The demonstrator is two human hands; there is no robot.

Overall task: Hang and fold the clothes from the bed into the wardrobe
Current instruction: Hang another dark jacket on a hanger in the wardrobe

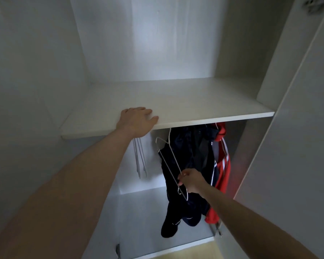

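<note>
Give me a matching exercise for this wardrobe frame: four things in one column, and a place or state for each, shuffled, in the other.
Things:
1. left hand
2. right hand
3. red garment
4. spare hangers

Places or states:
A. hangs at the right end of the clothes, beside the dark garments
B. rests flat on the front edge of the shelf
C. hang bare under the shelf, left of the clothes
D. holds a wire hanger in front of the dark garments

Pairs: 1-B, 2-D, 3-A, 4-C
</note>
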